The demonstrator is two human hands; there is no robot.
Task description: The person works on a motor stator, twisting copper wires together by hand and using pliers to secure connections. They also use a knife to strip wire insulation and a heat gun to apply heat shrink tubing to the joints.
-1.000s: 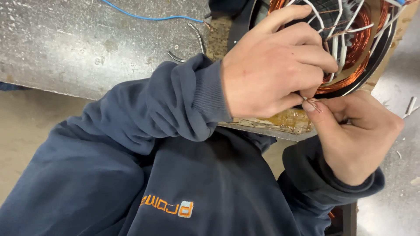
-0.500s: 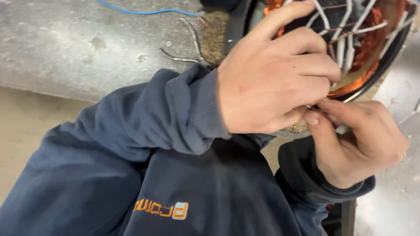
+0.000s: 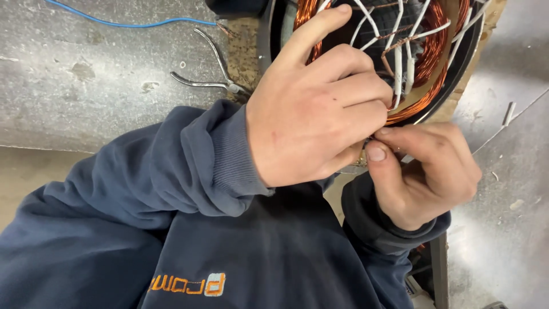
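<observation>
Head view, only one cam. The person works at the near edge of a motor stator (image 3: 423,63), a round dark housing w/ copper windings (image 3: 436,34) and white sleeved leads (image 3: 409,68) crossing its bore. It sits on a scrap of brown board on the grey metal bench (image 3: 86,74), at the top right of frame.

Doing the step well, as a judgement: both hands meet on a thin wire end at the stator rim, so the grip should stay right at the join, w/ the left hand steadying the bundle while the right does the fine pull or twist. Short, small moves; a hard tug could nick the enamel or drag a lead out of its sleeve. What the wire end itself looks like can't be told, it's hidden betw. the fingers.

Left hand (image 3: 311,109): curled over the windings, index finger stretched up along the coil, other fingers folded down and pressed onto the wire bundle near the rim. Not spread.

Right hand (image 3: 426,171): closed into a pinch, thumb and forefinger tips pressed together on smth thin right against the left hand's fingertips. Hands touching there.

Nearby: pliers (image 3: 209,68) lying on the bench just left of the stator, untouched; a blue wire (image 3: 126,23) runs along the bench top. Dark blue sweatshirt sleeves (image 3: 183,166) fill the lower frame.
</observation>
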